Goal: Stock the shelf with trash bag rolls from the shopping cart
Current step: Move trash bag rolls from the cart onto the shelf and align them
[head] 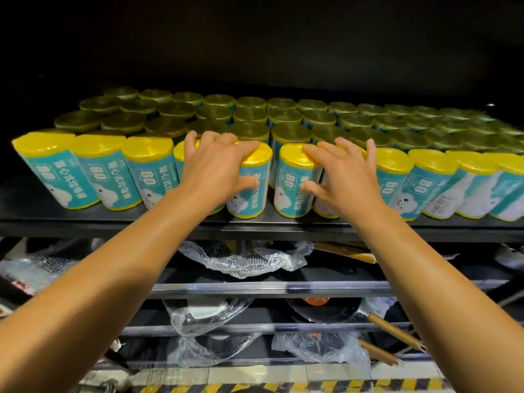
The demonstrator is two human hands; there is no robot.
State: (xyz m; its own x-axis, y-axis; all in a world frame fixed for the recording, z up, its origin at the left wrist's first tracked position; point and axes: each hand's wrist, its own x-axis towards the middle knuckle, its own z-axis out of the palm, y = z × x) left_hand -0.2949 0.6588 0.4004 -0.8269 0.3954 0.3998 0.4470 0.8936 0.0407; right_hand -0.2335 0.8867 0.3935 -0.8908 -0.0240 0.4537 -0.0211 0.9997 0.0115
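Yellow-capped trash bag rolls with teal "80" labels stand in rows on the black shelf (170, 226). My left hand (215, 168) lies over the top of a front-row roll (249, 194), fingers curved across its yellow cap and thumb on its label. My right hand (346, 180) rests with splayed, straight fingers on the caps of the neighbouring roll (292, 191) and the roll behind my palm, with the thumb touching the label. A narrow gap separates the two rolls. The shopping cart is out of view.
Several more rows of rolls (249, 114) fill the shelf back to the dark rear wall. Lower shelves hold pans wrapped in bubble wrap (241, 259) and wooden-handled pans (394, 331). A yellow-black striped floor strip (255, 388) runs along the bottom.
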